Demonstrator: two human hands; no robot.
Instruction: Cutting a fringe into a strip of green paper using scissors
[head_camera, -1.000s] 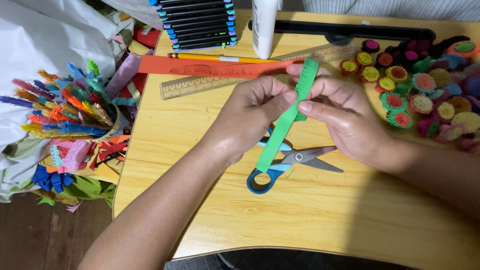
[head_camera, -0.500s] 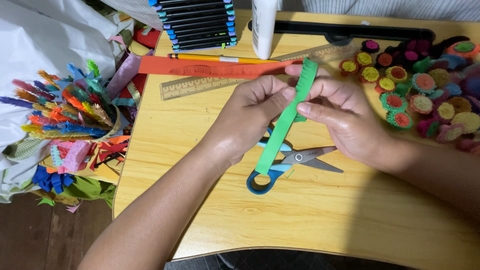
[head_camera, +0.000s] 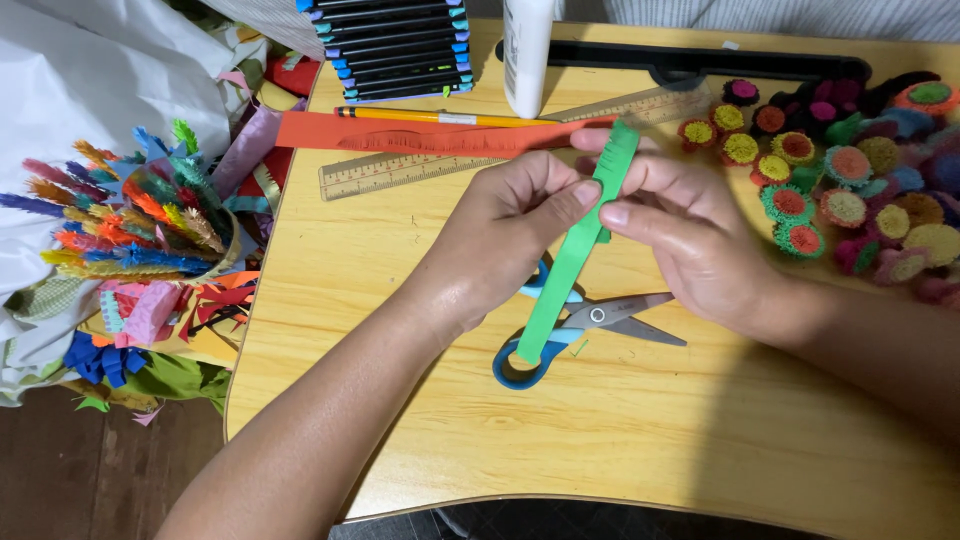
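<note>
Green paper strip (head_camera: 572, 262) pinched by both hands above blue-handled scissors (head_camera: 560, 335), ruler (head_camera: 400, 173) behind.

Single view, camera on my head, looking steeply down and forward at pale wooden surface (head_camera: 420, 420). Close range: my forearms enter from lower frame edges. Floor strip visible at left. No second view.

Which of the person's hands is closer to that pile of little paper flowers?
Right. The right hand sits just beside the paper flowers; the left hand is farther off, across the green paper strip.
</note>
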